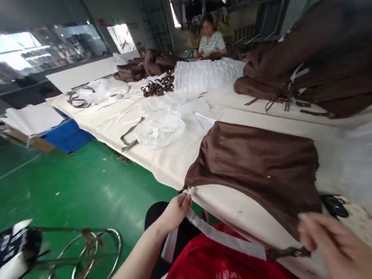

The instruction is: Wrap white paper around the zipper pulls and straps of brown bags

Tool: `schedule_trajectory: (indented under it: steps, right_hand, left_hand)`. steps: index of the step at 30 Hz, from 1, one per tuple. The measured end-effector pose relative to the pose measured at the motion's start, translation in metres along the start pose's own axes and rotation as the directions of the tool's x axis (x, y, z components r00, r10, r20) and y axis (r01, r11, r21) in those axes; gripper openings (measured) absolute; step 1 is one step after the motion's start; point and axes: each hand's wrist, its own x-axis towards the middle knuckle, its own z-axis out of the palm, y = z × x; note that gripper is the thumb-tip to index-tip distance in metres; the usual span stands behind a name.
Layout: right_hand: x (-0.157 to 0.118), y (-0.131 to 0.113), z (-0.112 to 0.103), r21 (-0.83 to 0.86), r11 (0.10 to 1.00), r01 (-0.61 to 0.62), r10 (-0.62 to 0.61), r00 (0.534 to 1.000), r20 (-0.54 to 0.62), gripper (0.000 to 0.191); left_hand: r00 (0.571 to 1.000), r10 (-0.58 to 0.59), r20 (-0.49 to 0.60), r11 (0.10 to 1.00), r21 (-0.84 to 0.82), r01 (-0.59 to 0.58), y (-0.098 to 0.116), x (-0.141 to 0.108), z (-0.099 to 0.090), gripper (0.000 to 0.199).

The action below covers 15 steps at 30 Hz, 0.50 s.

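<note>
A dark brown leather bag (257, 157) lies on the cream-covered table in front of me. Its strap, partly wrapped in a white strip (226, 239), hangs over the table's near edge across my red apron. At the bag's left corner, my left hand (177, 211) pinches the end of the white strip beside a metal ring. My right hand (336, 243), blurred by motion, is at the strap's other end, by the bag's lower right corner. Its fingers are bent near the dark strap end (290, 252); whether they grip it is unclear.
A black phone (334, 206) lies right of the bag. Brown bags (317, 67) are piled at the back right. White plastic (162, 126), wrapped straps (208, 75) and a strap cluster (158, 86) lie farther back. A person (210, 42) sits beyond. A metal-ringed stool (85, 262) stands left.
</note>
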Motion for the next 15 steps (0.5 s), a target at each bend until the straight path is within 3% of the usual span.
schedule_trajectory:
  steps: [1, 3, 5, 7, 8, 10, 15]
  right_hand:
    - [0.007, -0.014, 0.036, 0.102, 0.994, -0.044, 0.029, 0.988, 0.153, 0.027]
    - [0.016, -0.039, 0.106, 0.285, 0.943, -0.173, 0.019, 0.880, 0.474, 0.030]
    - [0.018, -0.057, 0.163, 0.325, 0.890, -0.321, 0.034, 0.756, 0.654, 0.031]
    - [0.016, -0.063, 0.200, 0.267, 0.872, -0.410, 0.059, 0.630, 0.774, 0.033]
    - [0.014, -0.063, 0.212, 0.225, 0.874, -0.431, 0.078, 0.580, 0.811, 0.034]
    - [0.011, -0.058, 0.225, 0.152, 0.886, -0.438, 0.120, 0.532, 0.838, 0.034]
    - [0.009, -0.042, 0.233, 0.036, 0.941, -0.337, 0.172, 0.567, 0.806, 0.028]
  left_hand:
    - [1.000, 0.000, 0.009, 1.000, -0.027, 0.000, -0.003, -0.004, 0.001, 0.045]
    - [1.000, -0.001, 0.030, 0.997, -0.080, 0.003, -0.006, -0.012, 0.003, 0.045]
    - [0.999, -0.001, 0.051, 0.991, -0.137, 0.008, -0.009, -0.017, 0.004, 0.043]
    - [0.998, -0.004, 0.070, 0.980, -0.197, 0.017, -0.011, -0.019, 0.002, 0.038]
    - [0.997, -0.005, 0.079, 0.973, -0.228, 0.023, -0.012, -0.020, 0.001, 0.035]
    - [0.995, -0.006, 0.098, 0.957, -0.289, 0.034, -0.013, -0.022, -0.002, 0.028]
    - [0.991, -0.012, 0.135, 0.905, -0.420, 0.068, -0.012, -0.023, -0.007, 0.022]
